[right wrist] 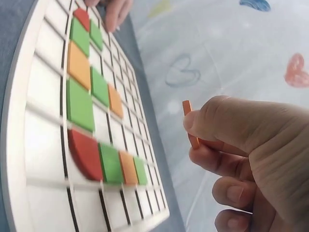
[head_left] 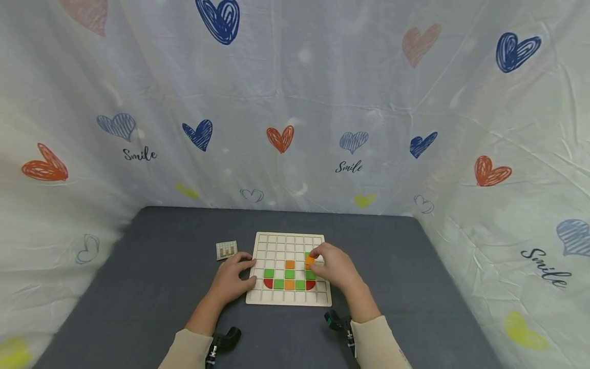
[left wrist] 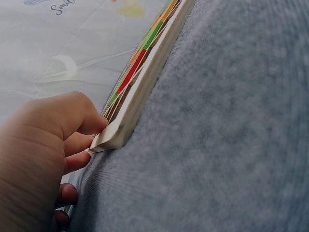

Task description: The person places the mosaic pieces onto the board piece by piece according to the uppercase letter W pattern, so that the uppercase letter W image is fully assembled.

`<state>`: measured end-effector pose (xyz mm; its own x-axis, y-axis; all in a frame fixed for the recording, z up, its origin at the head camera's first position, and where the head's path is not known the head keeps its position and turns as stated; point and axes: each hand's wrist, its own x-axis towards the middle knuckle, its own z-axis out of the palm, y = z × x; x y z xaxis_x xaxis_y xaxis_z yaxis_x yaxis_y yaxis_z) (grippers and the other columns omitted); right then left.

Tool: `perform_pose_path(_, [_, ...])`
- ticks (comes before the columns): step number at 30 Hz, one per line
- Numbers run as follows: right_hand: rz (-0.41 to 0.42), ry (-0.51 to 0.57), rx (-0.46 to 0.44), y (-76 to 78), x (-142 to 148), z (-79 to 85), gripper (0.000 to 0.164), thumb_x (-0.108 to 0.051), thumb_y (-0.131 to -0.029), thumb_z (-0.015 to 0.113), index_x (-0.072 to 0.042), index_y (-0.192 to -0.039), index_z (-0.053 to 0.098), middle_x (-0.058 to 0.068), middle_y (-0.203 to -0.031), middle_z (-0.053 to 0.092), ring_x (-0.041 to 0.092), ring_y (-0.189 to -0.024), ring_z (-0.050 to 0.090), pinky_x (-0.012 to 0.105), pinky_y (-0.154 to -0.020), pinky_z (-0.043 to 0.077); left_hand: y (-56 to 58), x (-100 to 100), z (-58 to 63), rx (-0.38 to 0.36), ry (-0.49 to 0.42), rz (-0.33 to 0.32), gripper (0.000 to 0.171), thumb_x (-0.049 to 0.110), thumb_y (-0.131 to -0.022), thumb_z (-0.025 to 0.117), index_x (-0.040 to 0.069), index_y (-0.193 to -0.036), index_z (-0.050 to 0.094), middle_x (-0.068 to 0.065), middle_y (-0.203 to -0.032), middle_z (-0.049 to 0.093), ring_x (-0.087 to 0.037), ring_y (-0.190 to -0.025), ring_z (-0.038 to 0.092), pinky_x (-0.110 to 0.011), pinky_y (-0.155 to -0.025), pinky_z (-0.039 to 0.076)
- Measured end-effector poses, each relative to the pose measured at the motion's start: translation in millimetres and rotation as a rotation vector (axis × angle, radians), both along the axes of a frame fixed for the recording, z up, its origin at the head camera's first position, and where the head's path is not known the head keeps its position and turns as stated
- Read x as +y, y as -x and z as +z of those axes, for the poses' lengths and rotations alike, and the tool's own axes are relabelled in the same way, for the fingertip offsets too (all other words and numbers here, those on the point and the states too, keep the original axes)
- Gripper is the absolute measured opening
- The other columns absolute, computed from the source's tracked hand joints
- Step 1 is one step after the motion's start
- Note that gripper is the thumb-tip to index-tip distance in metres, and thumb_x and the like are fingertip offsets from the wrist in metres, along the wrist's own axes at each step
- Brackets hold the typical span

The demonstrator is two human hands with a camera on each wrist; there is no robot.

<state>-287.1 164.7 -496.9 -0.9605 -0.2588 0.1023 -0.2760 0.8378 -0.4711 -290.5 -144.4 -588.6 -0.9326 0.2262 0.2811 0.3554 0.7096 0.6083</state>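
Note:
A pale wooden grid board (head_left: 289, 302) lies on the table, with green, orange and red tiles in some of its squares. My left hand (head_left: 229, 279) rests at the board's left edge. In the left wrist view its bent thumb (left wrist: 99, 123) touches the rim near a corner. Above the board's right side, my right hand (head_left: 338, 266) pinches a thin orange tile (right wrist: 187, 107) between thumb and fingertips. That tile is seen edge-on in the right wrist view, apart from the board. A red round-edged tile (right wrist: 86, 154) begins a row of green and orange tiles there.
A small patterned card (head_left: 226, 250) lies just beyond the left hand, left of the board. The grey cloth-covered table (head_left: 138, 307) surrounds the board. Behind it hangs a white curtain (head_left: 304, 102) printed with hearts. Dark wrist-camera mounts (head_left: 226, 339) sit below both wrists.

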Motion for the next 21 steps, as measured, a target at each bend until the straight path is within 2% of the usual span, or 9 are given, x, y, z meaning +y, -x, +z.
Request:
perform_pose_path(3, [0.033, 0.003, -0.002, 3.3, -9.3, 2.6, 0.022, -0.019, -0.091, 0.079, -0.011, -0.111, 0.079, 0.002, -0.112, 0.072, 0.025, -0.103, 0.069, 0.045, -0.089, 0.059, -0.2, -0.1, 1.6, -0.005, -0.001, 0.001, 0.045, 0.020, -0.088, 0.077, 0.010, -0.132, 0.076, -0.008, -0.131, 0.063, -0.033, -0.117, 0.061, -0.057, -0.098, 0.050])
perform_pose_path(6, [0.070, 0.000, 0.006, 6.8, -18.4, 4.0, 0.021, -0.019, -0.092, 0.078, -0.011, -0.111, 0.078, 0.002, -0.112, 0.072, 0.025, -0.100, 0.069, 0.044, -0.087, 0.059, 0.2, 0.2, 2.8, -0.010, -0.003, -0.001, 0.045, 0.020, -0.088, 0.077, 0.009, -0.132, 0.075, -0.008, -0.131, 0.063, -0.033, -0.119, 0.061, -0.057, -0.099, 0.050])
perform_pose_path(9, [0.100, -0.017, 0.008, 9.7, -27.5, 5.2, 0.021, -0.019, -0.093, 0.077, -0.012, -0.113, 0.078, 0.001, -0.113, 0.071, 0.023, -0.098, 0.068, 0.042, -0.085, 0.058, 0.7, 0.4, 3.2, -0.007, 0.000, -0.006, 0.045, 0.020, -0.088, 0.077, 0.009, -0.132, 0.075, -0.009, -0.132, 0.063, -0.034, -0.121, 0.061, -0.057, -0.100, 0.050])
perform_pose_path(13, [0.125, -0.034, -0.011, 13.2, -41.0, 6.3, 0.025, -0.021, -0.092, 0.077, -0.013, -0.116, 0.078, 0.001, -0.116, 0.071, 0.021, -0.102, 0.067, 0.041, -0.088, 0.058, 1.3, 0.4, 3.0, -0.008, 0.007, -0.007, 0.046, 0.020, -0.088, 0.076, 0.008, -0.132, 0.075, -0.009, -0.132, 0.063, -0.034, -0.122, 0.061, -0.058, -0.102, 0.050])
perform_pose_path(21, [0.176, -0.117, -0.029, 26.5, -70.5, -1.7, 0.026, -0.026, -0.094, 0.078, -0.016, -0.118, 0.081, -0.003, -0.113, 0.074, 0.016, -0.099, 0.069, 0.036, -0.086, 0.059, 0.2, -0.3, 2.2, -0.013, 0.012, 0.000, 0.045, 0.021, -0.087, 0.076, 0.010, -0.131, 0.076, -0.008, -0.131, 0.063, -0.033, -0.120, 0.061, -0.057, -0.100, 0.051])
